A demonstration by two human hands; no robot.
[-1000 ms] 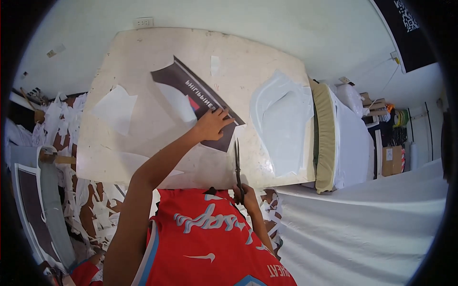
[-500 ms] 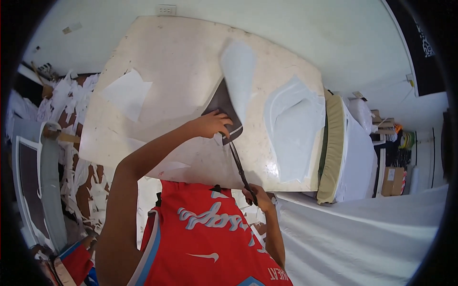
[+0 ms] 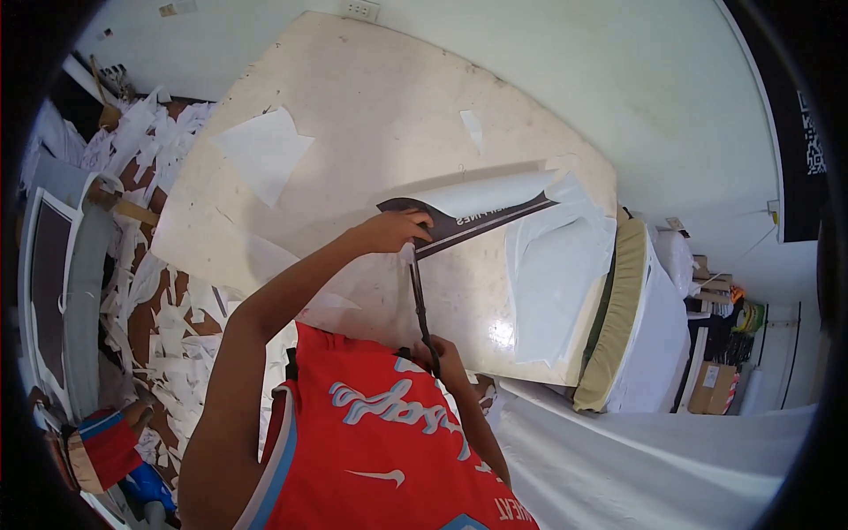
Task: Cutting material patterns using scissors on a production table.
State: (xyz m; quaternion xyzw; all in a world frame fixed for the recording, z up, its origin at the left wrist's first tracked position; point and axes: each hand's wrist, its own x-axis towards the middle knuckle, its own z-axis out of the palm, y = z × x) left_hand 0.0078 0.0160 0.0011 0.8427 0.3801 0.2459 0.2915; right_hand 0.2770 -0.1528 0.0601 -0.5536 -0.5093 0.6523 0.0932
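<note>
My left hand point(image 3: 395, 231) is closed on the near left end of a dark grey printed sheet point(image 3: 473, 227) with a white back. A pale stripe runs along the sheet's edge, and its far side curls over, showing the white back point(image 3: 495, 194). My right hand point(image 3: 448, 360) grips the handles of long dark scissors point(image 3: 420, 303) close to my red jersey. The scissor blades reach up to the sheet's edge just below my left fingers; whether they are parted is too small to tell.
Beneath lies a large cream table point(image 3: 344, 97). White sheets point(image 3: 556, 283) lie stacked on its right, a white scrap point(image 3: 265, 155) on its left, a narrow sliver point(image 3: 473, 130) at the back. Paper offcuts point(image 3: 172, 353) litter the floor at left. A padded khaki edge point(image 3: 614, 309) borders the right side.
The printed sheet has swung round, from stretching away from me to stretching right across the table, uncovering the white sliver. The scissors have shifted left and stand steeper. The whole view has turned slightly.
</note>
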